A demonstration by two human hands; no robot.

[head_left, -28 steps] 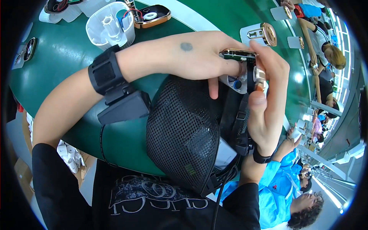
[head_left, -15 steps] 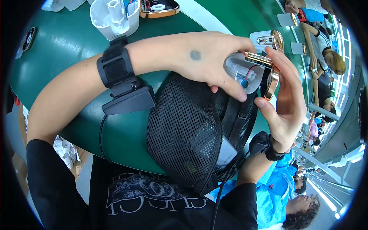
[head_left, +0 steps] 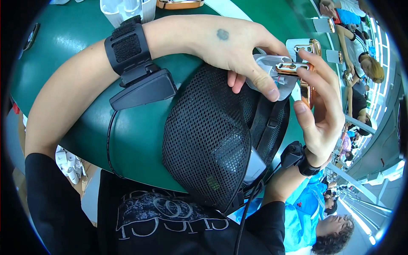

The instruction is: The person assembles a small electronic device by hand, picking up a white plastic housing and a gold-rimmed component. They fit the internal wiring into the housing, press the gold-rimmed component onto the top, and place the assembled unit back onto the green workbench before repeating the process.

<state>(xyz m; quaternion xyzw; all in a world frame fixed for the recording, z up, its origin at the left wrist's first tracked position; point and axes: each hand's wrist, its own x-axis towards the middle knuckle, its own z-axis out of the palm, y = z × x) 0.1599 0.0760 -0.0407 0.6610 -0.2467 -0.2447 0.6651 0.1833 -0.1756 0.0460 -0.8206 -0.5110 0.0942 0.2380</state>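
My left hand (head_left: 238,46) is closed round a translucent white plastic housing (head_left: 285,90), its thumb along the near side. Little of the housing's inside shows; a bit of red wire is visible. A gold-rimmed lid (head_left: 307,94) is at the housing's right end, with a gold-framed strip panel (head_left: 289,68) along the upper side. My right hand (head_left: 323,114) grips the lid, fingertips on the strip panel and thumb by the rim. Whether lid and housing are joined I cannot tell. Both wrists wear black straps with small devices.
A black mesh bag (head_left: 206,136) lies on the green table (head_left: 140,148) just below my hands. Beyond them stands a similar gold-trimmed unit (head_left: 315,46). An open white housing (head_left: 146,12) and a gold-rimmed part (head_left: 180,4) sit at the far edge. Several people are at the right.
The housing and lid have been turned, so the strip panel faces me more and the wires inside show less. My left hand has moved farther away, and my right fingers now press on the panel.
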